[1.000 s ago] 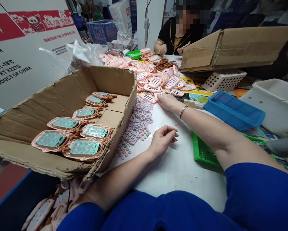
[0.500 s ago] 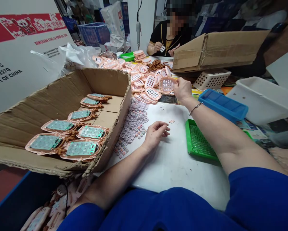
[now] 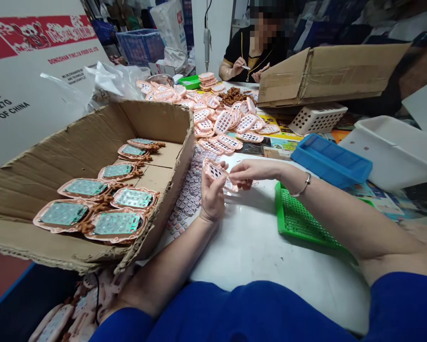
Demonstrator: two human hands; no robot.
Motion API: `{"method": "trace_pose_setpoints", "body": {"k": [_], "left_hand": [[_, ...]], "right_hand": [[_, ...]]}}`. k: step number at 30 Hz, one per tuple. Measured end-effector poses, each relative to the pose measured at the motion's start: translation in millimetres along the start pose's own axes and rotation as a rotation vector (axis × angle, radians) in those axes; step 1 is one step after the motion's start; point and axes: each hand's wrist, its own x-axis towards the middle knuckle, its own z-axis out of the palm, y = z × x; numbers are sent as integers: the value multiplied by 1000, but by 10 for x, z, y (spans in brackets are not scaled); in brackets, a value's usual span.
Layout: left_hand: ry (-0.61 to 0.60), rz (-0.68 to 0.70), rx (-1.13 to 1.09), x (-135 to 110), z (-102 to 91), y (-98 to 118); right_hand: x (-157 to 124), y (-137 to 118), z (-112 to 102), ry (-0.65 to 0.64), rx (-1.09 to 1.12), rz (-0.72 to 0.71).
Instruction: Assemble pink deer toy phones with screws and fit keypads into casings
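Both of my hands hold one pink toy keypad shell just above the white table. My left hand grips its near end with the fingers curled round it. My right hand pinches its far end, a bracelet on that wrist. A heap of like pink shells lies further back on the table. Small loose key pieces are spread on the table beside my left hand. To the left, an open cardboard box holds several finished pink units with green boards.
A green perforated tray lies right of my hands, a blue tray and a white tub behind it. A white basket sits under a tipped carton. A person in black works at the far side.
My right hand picked a pink shell from the heap and brought it back toward me. My left hand rose from the table and took hold of the shell's near end.
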Motion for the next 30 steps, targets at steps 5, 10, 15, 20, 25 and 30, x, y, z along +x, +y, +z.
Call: {"method": "trace_pose_setpoints", "body": {"k": [5,10,15,20,25,30], "left_hand": [[147,-226,-189,55,4,105],[162,-331,-202,57,32,154],[172,-431,-207,55,42,193],[179,-569,-238,75,50,226],[172,-550,-331,91,64,231],[138,-428,-437,100,67,235]], "right_hand": [[570,250,-276,473,-271,-26],[1038,481,-370,629,-375,-14],[1041,552,-468,712,-328,-102],[815,444,-508,698,-174,-297],[549,188,-314,170,195,-768],[473,114,-243,-33,220,-743]]}}
